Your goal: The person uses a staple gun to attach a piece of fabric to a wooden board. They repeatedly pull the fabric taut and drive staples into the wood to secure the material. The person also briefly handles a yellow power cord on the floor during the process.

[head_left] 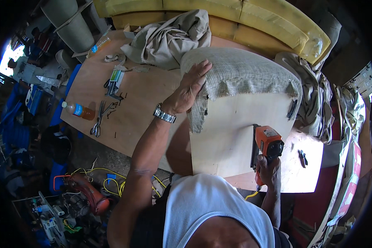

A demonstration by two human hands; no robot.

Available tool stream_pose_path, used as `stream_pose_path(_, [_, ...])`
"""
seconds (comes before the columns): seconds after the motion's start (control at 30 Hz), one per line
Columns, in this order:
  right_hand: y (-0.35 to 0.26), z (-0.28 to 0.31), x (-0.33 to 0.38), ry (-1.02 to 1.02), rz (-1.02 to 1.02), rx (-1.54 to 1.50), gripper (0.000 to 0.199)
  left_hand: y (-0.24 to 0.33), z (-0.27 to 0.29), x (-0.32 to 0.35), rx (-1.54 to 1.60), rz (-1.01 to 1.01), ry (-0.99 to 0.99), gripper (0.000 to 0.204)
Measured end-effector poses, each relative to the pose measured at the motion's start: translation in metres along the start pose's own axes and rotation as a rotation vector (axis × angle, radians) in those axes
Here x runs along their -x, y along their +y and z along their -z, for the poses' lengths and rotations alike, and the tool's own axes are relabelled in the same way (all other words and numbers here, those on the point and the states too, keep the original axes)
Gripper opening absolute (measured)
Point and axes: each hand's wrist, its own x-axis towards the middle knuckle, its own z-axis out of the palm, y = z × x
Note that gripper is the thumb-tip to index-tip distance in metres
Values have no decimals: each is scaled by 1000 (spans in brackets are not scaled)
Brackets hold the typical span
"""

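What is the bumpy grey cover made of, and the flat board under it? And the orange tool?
The grey cover looks like coarse woven cloth: a checked weave shows and its edge frays. The board looks like bare pale plywood, smooth and matt. The orange tool in the right hand seems hard plastic with black parts, slightly shiny.

Left hand: our left hand [189, 89] lies flat on the grey woven fabric [239, 74], pressing it over the plywood panel [235, 136].
Right hand: our right hand [268, 170] grips an orange staple gun [267, 145] against the panel's edge.
Beyond the left hand: scissors [97, 122], a bottle [78, 110] on the workbench [140, 103].
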Motion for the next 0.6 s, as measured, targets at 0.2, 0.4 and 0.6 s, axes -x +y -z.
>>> stream_pose_path(0.2, [13, -5, 3, 50, 51, -13, 65, 6, -1, 1, -63, -28, 33, 48])
stream_pose_path(0.4, [-30, -32, 15, 59, 185, -2, 34, 14, 6, -2, -120, -78, -1, 54])
stream_pose_path(0.6, [-119, -62, 2, 118, 565, -91, 57, 1, 0, 5, -54, -25, 4, 62])
